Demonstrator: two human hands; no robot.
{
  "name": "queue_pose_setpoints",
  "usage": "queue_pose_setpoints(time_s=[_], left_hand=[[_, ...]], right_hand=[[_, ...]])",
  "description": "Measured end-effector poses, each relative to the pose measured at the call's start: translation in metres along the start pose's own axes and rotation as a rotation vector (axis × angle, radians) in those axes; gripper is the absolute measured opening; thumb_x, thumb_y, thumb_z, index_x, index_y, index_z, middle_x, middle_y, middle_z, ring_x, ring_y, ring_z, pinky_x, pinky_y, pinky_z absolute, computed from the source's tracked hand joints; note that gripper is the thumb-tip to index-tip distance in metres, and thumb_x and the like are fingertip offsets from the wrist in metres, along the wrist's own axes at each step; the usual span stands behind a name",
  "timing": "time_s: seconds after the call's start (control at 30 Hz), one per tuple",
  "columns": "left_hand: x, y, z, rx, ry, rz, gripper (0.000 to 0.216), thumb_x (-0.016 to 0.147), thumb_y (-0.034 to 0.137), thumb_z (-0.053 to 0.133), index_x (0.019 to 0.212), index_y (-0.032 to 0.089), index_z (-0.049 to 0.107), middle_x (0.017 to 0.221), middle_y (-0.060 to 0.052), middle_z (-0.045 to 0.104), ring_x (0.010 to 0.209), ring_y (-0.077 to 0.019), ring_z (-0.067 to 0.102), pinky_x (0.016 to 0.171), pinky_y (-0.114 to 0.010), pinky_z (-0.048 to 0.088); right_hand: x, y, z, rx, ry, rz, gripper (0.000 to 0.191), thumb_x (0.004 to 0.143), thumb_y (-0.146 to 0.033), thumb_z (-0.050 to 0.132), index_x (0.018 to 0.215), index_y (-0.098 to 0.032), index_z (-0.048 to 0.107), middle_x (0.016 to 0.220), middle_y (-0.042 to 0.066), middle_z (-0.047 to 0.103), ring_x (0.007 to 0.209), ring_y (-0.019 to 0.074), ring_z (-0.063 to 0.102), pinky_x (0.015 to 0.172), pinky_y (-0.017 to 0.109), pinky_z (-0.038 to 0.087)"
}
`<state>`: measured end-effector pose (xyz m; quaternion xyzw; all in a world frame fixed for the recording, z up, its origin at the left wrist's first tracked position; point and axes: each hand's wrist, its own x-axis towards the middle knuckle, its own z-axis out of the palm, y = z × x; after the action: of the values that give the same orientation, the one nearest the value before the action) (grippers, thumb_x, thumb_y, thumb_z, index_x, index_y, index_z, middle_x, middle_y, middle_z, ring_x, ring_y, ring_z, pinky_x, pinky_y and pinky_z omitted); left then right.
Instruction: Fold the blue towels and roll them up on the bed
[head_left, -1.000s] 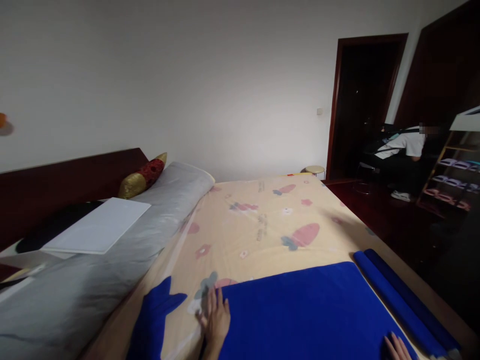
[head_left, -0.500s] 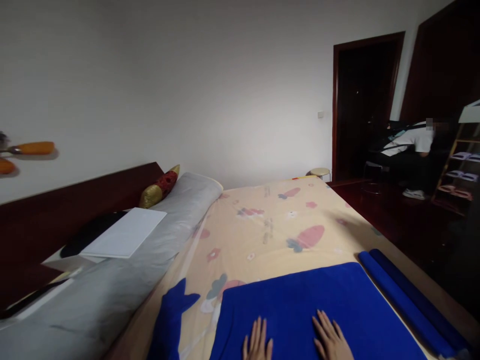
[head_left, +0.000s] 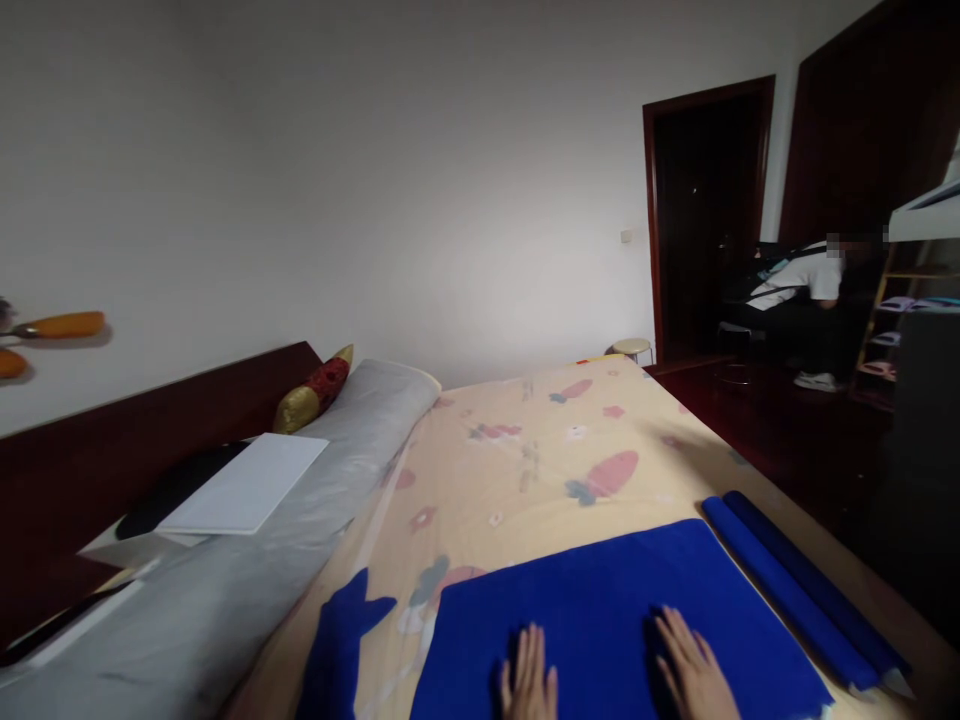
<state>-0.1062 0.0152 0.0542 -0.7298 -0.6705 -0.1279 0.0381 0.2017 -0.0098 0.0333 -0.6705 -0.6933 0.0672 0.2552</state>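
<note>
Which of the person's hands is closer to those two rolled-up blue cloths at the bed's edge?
The right. The right hand lies flat on the spread blue cloth, on the side toward the rolled blue cloths; the left hand rests farther away, near the cloth's middle.

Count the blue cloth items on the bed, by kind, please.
Flat blue cloth under both hands: 1
Rolled blue cloths at the right edge: 2
Crumpled blue piece at the left: 1
Total: 4

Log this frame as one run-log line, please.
left hand: flat on blue cloth | right hand: flat on same cloth | blue rolls: right bed edge | another person: near doorway
</note>
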Motion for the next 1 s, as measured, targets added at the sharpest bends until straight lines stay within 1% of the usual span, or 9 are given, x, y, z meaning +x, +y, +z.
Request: queue_pose_setpoints(time_s=[0.07, 0.13, 0.2, 0.3, 0.5, 0.7, 0.8, 0.9, 1.0], left_hand=[[0.002, 0.053, 0.015, -0.103, -0.069, 0.048, 0.049, 0.093, 0.038, 0.027, 0.142, 0.036, 0.022, 0.151, 0.007, 0.032, 0.14, -0.0173, 0.034, 0.116, -0.042, 0.031], [0.0, 0.089, 0.028, -0.154, -0.159, -0.004, 0.048, 0.092, 0.04, 0.03, 0.14, 0.035, 0.027, 0.15, 0.006, 0.034, 0.139, -0.0186, 0.034, 0.117, -0.043, 0.03], [-0.003, 0.105, 0.034, -0.184, -0.214, -0.048, 0.048, 0.092, 0.04, 0.031, 0.14, 0.036, 0.027, 0.15, 0.006, 0.033, 0.14, -0.0204, 0.034, 0.118, -0.048, 0.028], [-0.007, 0.104, 0.029, -0.266, -0.249, -0.027, 0.05, 0.092, 0.046, 0.034, 0.14, 0.037, 0.024, 0.152, 0.006, 0.03, 0.141, -0.0215, 0.031, 0.119, -0.051, 0.024], [-0.008, 0.096, 0.015, -0.322, -0.171, -0.018, 0.05, 0.091, 0.05, 0.033, 0.139, 0.04, 0.025, 0.15, 0.007, 0.034, 0.14, -0.0209, 0.034, 0.118, -0.049, 0.028], [-0.008, 0.099, 0.018, -0.28, -0.204, 0.012, 0.049, 0.094, 0.04, 0.027, 0.142, 0.037, 0.02, 0.153, 0.006, 0.029, 0.141, -0.0202, 0.031, 0.118, -0.051, 0.027], [-0.009, 0.102, 0.017, -0.25, -0.184, -0.013, 0.049, 0.094, 0.037, 0.025, 0.142, 0.037, 0.02, 0.153, 0.007, 0.029, 0.141, -0.0197, 0.031, 0.118, -0.05, 0.027], [-0.009, 0.106, 0.016, -0.238, -0.165, -0.036, 0.048, 0.095, 0.037, 0.023, 0.143, 0.036, 0.02, 0.153, 0.007, 0.028, 0.142, -0.0189, 0.03, 0.119, -0.05, 0.025], [-0.007, 0.102, 0.013, -0.259, -0.228, 0.016, 0.049, 0.094, 0.04, 0.025, 0.143, 0.037, 0.019, 0.154, 0.008, 0.027, 0.142, -0.0181, 0.03, 0.119, -0.048, 0.026]], right_hand=[[0.013, -0.043, 0.011, 0.087, -0.108, -0.109, 0.049, 0.095, -0.043, 0.032, 0.142, -0.03, 0.035, 0.151, 0.0, 0.031, 0.139, 0.0214, 0.033, 0.111, 0.045, 0.037], [0.019, -0.07, 0.019, 0.145, -0.197, -0.193, 0.05, 0.095, -0.039, 0.033, 0.144, -0.033, 0.029, 0.151, -0.001, 0.029, 0.14, 0.0211, 0.031, 0.113, 0.045, 0.035], [0.02, -0.079, 0.023, 0.169, -0.269, -0.248, 0.054, 0.093, -0.041, 0.037, 0.145, -0.034, 0.022, 0.152, -0.002, 0.027, 0.14, 0.0225, 0.029, 0.114, 0.047, 0.032], [0.017, -0.071, 0.026, 0.158, -0.315, -0.27, 0.056, 0.093, -0.041, 0.038, 0.145, -0.033, 0.019, 0.152, -0.001, 0.026, 0.14, 0.0239, 0.029, 0.115, 0.049, 0.032], [0.022, -0.019, 0.016, 0.038, -0.145, -0.165, 0.053, 0.093, -0.053, 0.033, 0.142, -0.034, 0.028, 0.151, 0.0, 0.03, 0.139, 0.024, 0.032, 0.113, 0.05, 0.034], [0.013, 0.091, -0.015, -0.182, 0.032, 0.033, 0.062, 0.09, -0.06, 0.033, 0.145, -0.031, 0.026, 0.154, 0.001, 0.029, 0.142, 0.0239, 0.028, 0.114, 0.051, 0.029], [0.004, 0.131, -0.02, -0.263, 0.079, 0.088, 0.067, 0.088, -0.063, 0.031, 0.145, -0.027, 0.028, 0.154, 0.002, 0.03, 0.142, 0.0242, 0.029, 0.114, 0.052, 0.028], [0.0, 0.145, -0.018, -0.307, 0.091, 0.116, 0.068, 0.088, -0.064, 0.027, 0.145, -0.026, 0.03, 0.153, 0.002, 0.031, 0.142, 0.0231, 0.029, 0.114, 0.051, 0.027], [0.0, 0.142, -0.016, -0.319, 0.109, 0.108, 0.067, 0.088, -0.063, 0.027, 0.145, -0.026, 0.031, 0.153, 0.002, 0.031, 0.142, 0.0231, 0.029, 0.115, 0.05, 0.026]])
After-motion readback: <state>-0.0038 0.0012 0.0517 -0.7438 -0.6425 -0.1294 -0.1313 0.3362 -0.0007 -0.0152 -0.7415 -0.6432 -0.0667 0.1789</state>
